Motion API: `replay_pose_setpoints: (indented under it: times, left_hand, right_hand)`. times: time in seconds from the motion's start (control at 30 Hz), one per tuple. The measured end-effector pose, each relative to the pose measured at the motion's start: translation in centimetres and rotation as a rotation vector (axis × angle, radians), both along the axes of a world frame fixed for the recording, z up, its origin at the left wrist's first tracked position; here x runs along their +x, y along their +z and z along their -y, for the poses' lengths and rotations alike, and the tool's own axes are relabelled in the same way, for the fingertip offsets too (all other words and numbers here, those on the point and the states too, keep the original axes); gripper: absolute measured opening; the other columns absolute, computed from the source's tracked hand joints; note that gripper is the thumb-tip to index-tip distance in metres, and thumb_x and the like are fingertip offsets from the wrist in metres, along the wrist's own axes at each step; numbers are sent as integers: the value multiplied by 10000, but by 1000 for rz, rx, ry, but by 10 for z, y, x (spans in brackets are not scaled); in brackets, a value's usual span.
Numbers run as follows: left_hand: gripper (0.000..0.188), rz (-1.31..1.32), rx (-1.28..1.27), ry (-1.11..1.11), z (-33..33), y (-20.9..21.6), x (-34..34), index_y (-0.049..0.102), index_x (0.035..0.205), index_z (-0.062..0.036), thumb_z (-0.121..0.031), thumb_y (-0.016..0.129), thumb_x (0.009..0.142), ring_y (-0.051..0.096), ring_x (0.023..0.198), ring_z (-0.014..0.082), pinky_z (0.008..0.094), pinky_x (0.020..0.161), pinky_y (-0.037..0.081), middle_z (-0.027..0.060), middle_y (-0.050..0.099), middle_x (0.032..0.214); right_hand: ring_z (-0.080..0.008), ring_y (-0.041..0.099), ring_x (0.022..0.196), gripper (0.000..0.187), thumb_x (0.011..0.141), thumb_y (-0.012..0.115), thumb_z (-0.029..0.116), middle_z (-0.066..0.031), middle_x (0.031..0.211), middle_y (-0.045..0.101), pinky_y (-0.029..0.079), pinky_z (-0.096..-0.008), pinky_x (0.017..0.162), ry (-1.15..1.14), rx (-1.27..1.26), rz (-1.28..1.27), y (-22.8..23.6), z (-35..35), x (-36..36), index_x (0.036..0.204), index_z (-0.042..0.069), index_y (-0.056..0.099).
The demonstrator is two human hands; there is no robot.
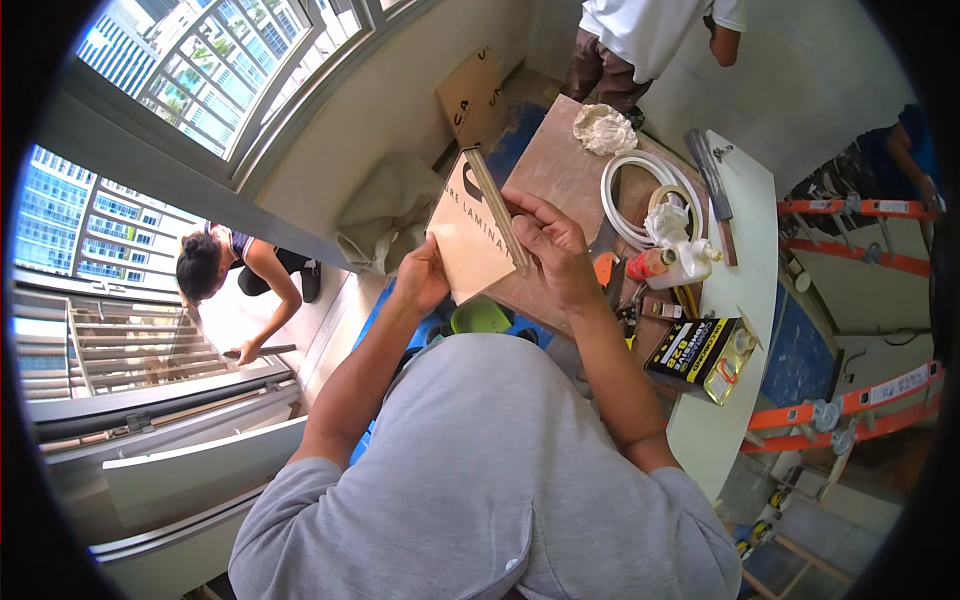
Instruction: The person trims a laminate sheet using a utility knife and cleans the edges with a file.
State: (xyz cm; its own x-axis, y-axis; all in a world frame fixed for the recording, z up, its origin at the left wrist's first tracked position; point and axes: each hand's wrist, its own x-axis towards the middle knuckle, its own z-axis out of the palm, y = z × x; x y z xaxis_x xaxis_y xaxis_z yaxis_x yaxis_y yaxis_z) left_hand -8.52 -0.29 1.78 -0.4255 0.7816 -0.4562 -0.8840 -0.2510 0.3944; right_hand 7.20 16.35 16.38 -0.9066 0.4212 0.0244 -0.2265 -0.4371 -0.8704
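Both hands are raised in front of my chest around a small stack of thin tan laminate sheets [468,240] with dark print on its face. My left hand [424,274] grips the lower left edge, its thumb on the face. Closed on the right side, where several layered edges show, is my right hand [553,250]; its fingers lie partly behind the stack. A brown worktable [545,165] stands just beyond. Near my right forearm is a black and yellow rectangular can [690,350], with a red-labelled bottle [648,264] and a white plastic bottle [694,264] farther on.
White edging coils [612,205], crumpled cloth [604,130] and a dark metal bar [708,175] lie on the table. Orange ladders [860,405] stand right. A person crouches left [265,275]; others are at the far side [640,40] and far right [890,160]. A green bowl [480,316] sits below.
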Motion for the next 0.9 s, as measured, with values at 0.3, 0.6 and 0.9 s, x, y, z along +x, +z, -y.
replay_pose_setpoints:
  times: [0.3,0.6,0.9]
  left_hand:
    - [503,-19,-15,70,4,-4,1,495,1489,-24,-382,408,1147,563,1397,294,500,1215,400,142,591,1506]
    - [316,-453,67,152,20,33,-21,600,1311,11,-194,643,1075,644,1244,213,403,1113,493,114,691,1303]
    - [320,-862,-326,22,-16,101,6,658,1088,1,-146,844,873,690,882,125,288,816,561,74,729,974]
  right_hand:
    - [-103,669,1118,415,1083,623,148,-88,1263,715,536,-251,972,-16,226,77,-11,-12,-9,1443,-54,579]
    - [-59,651,994,366,1073,644,199,-33,1151,744,512,-230,868,-241,411,329,-82,-70,3,1352,-38,656]
    - [-103,643,1086,421,1054,686,250,-62,1202,721,488,-263,957,-352,317,591,-154,-57,16,1364,-32,645]
